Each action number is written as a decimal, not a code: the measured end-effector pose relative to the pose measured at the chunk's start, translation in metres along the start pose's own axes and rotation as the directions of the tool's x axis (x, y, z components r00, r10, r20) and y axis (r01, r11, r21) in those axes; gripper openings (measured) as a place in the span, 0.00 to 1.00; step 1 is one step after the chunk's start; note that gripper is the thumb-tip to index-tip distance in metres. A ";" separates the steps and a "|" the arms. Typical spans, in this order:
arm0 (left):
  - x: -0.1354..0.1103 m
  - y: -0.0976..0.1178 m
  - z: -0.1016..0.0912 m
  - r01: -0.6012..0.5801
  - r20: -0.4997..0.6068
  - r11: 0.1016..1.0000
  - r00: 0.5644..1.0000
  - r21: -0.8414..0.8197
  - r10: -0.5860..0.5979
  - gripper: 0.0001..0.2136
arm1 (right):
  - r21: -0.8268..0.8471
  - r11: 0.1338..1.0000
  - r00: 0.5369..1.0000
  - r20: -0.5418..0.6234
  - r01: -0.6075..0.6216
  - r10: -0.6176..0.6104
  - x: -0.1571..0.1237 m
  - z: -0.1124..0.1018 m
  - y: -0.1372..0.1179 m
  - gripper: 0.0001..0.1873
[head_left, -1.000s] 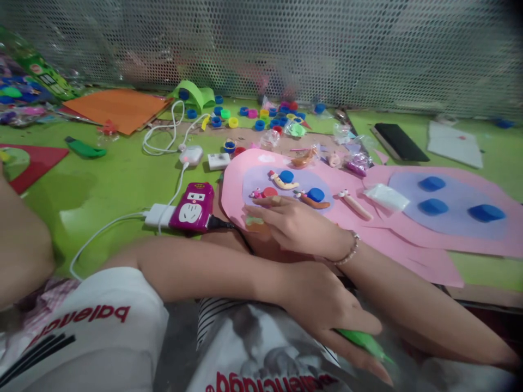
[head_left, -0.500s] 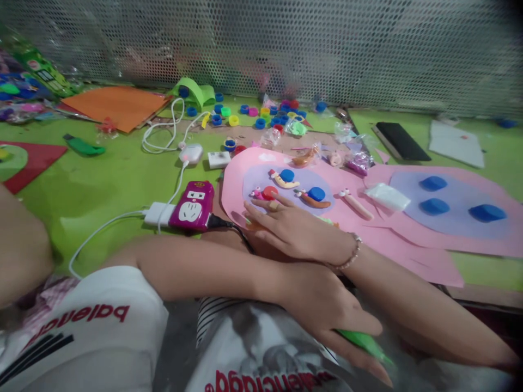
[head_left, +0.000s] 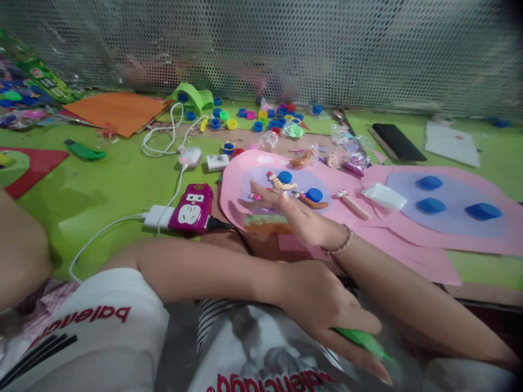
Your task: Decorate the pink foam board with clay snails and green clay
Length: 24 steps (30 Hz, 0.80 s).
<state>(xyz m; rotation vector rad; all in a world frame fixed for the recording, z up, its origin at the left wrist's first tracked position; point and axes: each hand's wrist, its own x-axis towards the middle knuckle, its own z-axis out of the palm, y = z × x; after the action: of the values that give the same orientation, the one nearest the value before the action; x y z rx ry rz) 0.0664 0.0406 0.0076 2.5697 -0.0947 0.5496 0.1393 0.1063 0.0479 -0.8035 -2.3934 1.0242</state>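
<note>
My left hand (head_left: 327, 305) reaches across my lap to the right, its fingers closed on a soft green piece (head_left: 363, 342) that might be clay or a packet. Over the pink paper shape (head_left: 231, 188), my right hand (head_left: 300, 215), wearing a beaded bracelet, is tilted on edge with fingers stretched out and nothing in it. Below its fingers lies a green and brown clay strip (head_left: 265, 223). Beyond, on the purple oval, are a cream clay snail (head_left: 284, 182) with a blue cap and a brown snail (head_left: 316, 202) with another blue cap. A pinkish snail body (head_left: 354, 206) lies to the right.
Left stands a purple power strip (head_left: 192, 207) with a white plug and cables. Several bottle caps (head_left: 257, 126) and plastic wrappers lie at the back. A black phone-like slab (head_left: 398, 141), a white packet (head_left: 384, 197) and another pink shape with blue caps (head_left: 431, 205) are right. Another person's arm (head_left: 20, 250) shows left.
My right hand has lifted and turned from palm-down onto its edge, uncovering the green and brown clay strip. My left hand keeps its hold on the green piece.
</note>
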 end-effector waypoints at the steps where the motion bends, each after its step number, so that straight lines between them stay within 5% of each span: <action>1: 0.000 0.000 0.000 -0.007 -0.009 1.000 1.000 0.007 0.007 0.20 | 0.039 0.999 1.000 -0.027 0.005 -0.004 0.000 -0.001 -0.001 0.34; 4: -0.001 0.000 -0.001 -0.007 -0.032 1.000 0.999 0.006 0.007 0.20 | -0.054 0.996 0.997 -0.027 0.066 -0.067 0.000 -0.003 -0.002 0.34; 8: 0.000 0.000 0.001 0.007 -0.007 1.000 1.000 -0.017 -0.007 0.20 | -0.292 0.935 0.976 0.135 0.201 -0.168 0.002 -0.003 -0.001 0.36; 15: 0.002 0.000 0.002 0.010 0.012 1.000 1.000 -0.010 -0.010 0.20 | -0.447 0.856 0.955 0.250 0.258 -0.158 0.003 0.002 -0.001 0.33; 24: -0.002 -0.002 -0.001 -0.054 -0.005 0.998 0.999 -0.036 0.054 0.20 | -0.419 0.885 0.977 0.140 0.205 -0.160 0.000 -0.001 0.002 0.30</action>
<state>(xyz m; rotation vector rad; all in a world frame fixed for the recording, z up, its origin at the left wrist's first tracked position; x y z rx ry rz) 0.0644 0.0427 0.0070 2.5368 -0.1712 0.5681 0.1406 0.1076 0.0475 -0.6571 -2.7693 0.4703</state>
